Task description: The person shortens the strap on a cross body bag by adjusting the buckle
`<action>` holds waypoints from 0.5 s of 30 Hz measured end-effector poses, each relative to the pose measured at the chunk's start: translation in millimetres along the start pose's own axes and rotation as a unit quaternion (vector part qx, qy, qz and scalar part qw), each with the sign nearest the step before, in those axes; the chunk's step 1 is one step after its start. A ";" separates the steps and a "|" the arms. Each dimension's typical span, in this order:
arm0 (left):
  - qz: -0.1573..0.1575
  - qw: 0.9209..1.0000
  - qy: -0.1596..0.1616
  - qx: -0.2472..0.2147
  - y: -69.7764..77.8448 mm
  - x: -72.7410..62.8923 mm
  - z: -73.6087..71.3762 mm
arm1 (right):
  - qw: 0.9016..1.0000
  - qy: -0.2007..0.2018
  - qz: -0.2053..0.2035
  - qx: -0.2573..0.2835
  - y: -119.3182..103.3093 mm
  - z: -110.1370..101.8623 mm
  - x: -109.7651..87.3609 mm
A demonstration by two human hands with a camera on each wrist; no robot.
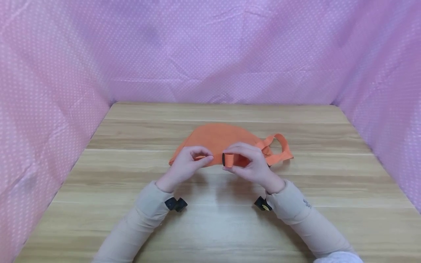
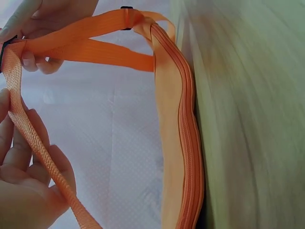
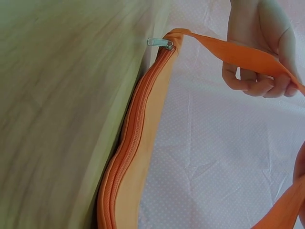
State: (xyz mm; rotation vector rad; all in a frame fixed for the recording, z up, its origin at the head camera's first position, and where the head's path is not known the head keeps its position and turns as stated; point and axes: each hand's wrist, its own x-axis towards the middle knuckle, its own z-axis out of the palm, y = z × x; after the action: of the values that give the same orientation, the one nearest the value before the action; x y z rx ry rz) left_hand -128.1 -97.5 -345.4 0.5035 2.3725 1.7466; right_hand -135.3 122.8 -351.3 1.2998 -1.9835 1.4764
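Note:
An orange waist bag (image 1: 217, 135) lies on the table, its curved edge facing away. Both hands are raised over its near side. My left hand (image 1: 188, 166) pinches the bag's orange strap (image 2: 35, 138) between thumb and fingers. With thumb and fingers, my right hand (image 1: 253, 164) holds a folded piece of the strap at a black buckle (image 1: 223, 159). In the left wrist view a second black slider (image 2: 127, 18) sits on the strap near the bag's end. The zipper (image 3: 138, 119) appears closed, its metal pull (image 3: 159, 43) at the end near the left hand.
Loops of strap (image 1: 279, 157) lie at the bag's right end. Beneath everything is a wood-grain table (image 1: 210, 226). Pink dotted cloth (image 1: 210, 47) hangs behind and on both sides. Small black devices (image 1: 175, 204) are worn at the wrists.

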 end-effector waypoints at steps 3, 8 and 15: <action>-0.012 1.000 -0.008 -0.024 -1.9 2.1 1.5 | 1.000 0.002 0.001 0.007 0.2 -0.7 0.0; -0.008 0.999 -0.005 -0.036 -5.0 6.2 3.1 | 1.000 0.004 0.005 0.026 0.9 -1.3 0.4; 0.002 0.999 -0.003 -0.047 -6.1 6.5 4.1 | 1.000 -0.001 0.009 0.022 3.4 2.3 1.0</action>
State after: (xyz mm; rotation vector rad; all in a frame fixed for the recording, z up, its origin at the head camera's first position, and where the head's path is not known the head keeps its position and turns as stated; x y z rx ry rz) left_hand -134.0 -93.1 -351.9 0.4996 2.2733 1.8467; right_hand -138.1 120.4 -353.4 1.3059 -1.9788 1.5367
